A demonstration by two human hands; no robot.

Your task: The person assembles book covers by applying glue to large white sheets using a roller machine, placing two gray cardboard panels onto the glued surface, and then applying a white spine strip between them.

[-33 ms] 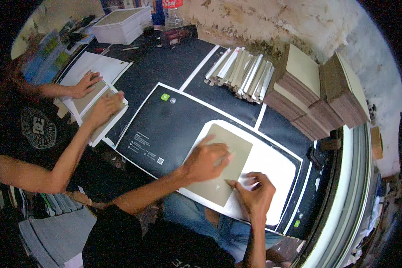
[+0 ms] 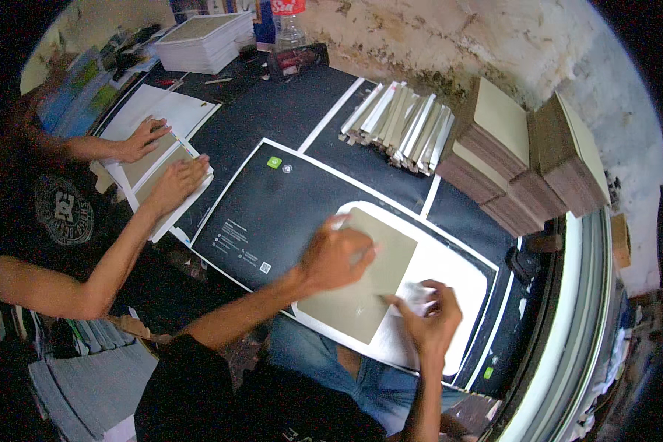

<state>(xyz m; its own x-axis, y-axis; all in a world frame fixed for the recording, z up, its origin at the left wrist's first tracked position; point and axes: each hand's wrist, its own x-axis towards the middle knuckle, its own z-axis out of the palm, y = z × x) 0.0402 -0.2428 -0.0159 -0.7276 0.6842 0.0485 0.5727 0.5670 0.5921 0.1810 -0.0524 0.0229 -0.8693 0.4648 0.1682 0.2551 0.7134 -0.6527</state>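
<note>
A grey-brown board (image 2: 387, 287) lies on the white area (image 2: 449, 258) of a large black printed sheet (image 2: 232, 214). My left hand (image 2: 335, 258) is over the board's upper left part, blurred, its fingers loosely bent and apart with nothing visible in them. Whether it touches the board I cannot tell. Beside the board's right edge is my right hand (image 2: 433, 320), its thumb stretched toward the board and its fingers bent away from the thumb. Nothing that I can make out sits between them.
Stacked brown boards (image 2: 497, 129) and a pile of narrow strips (image 2: 401, 125) stand at the back right. To the left, a co-worker's hands (image 2: 173, 180) press on a book cover (image 2: 144, 166). A paper stack (image 2: 202, 48) and a plastic bottle (image 2: 289, 29) are at the back.
My right hand has shifted slightly right, away from the board. My left hand has moved a little left and its fingers are more bent. The co-worker's nearer hand has flattened onto the cover.
</note>
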